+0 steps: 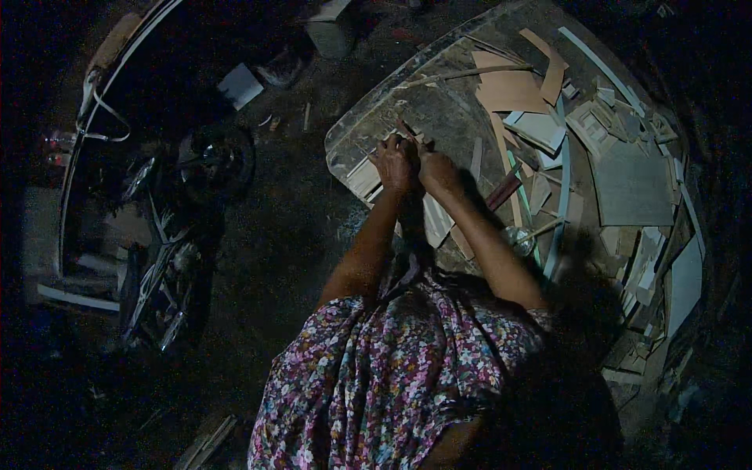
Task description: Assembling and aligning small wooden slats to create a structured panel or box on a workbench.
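My two hands work close together over the near left part of a worn work table [439, 106]. My left hand [395, 163] has its fingers bent and pressed down on something small, which the fingers mostly hide. Right beside it my right hand [439, 171] is closed in a fist around a thin dark tool [406, 126]; its tip pokes out beyond the fingers, and its kind is too dim to make out. Pale wooden strips [363, 179] lie at the table's edge, left of my left wrist. Another pale flat piece [435, 218] lies below my wrists.
Orange-brown sheets [511, 86], a grey flat board [634, 186] and several wood offcuts [648, 254] crowd the table's right side. Long pale blue strips [563, 176] curve across it. At left a bicycle-like metal frame [160, 266] stands on the dark floor, near a pale square piece [240, 86].
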